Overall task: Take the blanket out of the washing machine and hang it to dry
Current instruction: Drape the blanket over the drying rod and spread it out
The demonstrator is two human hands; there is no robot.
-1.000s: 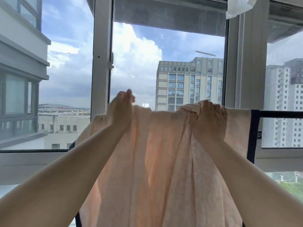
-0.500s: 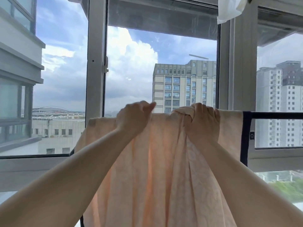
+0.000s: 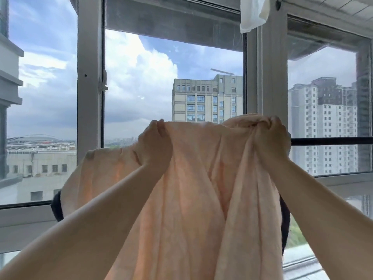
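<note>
A pale peach blanket (image 3: 193,199) hangs in long folds in front of the window, its top edge lifted above the black drying rail (image 3: 331,141). My left hand (image 3: 155,144) pinches the top edge left of centre. My right hand (image 3: 270,138) is clenched on a bunched wad of the blanket just left of where the bare rail begins. The blanket's left corner (image 3: 90,158) droops lower, over a dark rack part (image 3: 56,207). The rail behind the cloth is hidden.
Grey window frames (image 3: 89,98) and glass stand right behind the rack. A white cloth (image 3: 254,13) hangs from above at the top right. To the right of the blanket the rail is bare. High-rise buildings show outside.
Both hands have lifted the blanket's top edge up off the rail. The right side, which lay spread over the rail, is now gathered into my right hand, and the rail there is uncovered.
</note>
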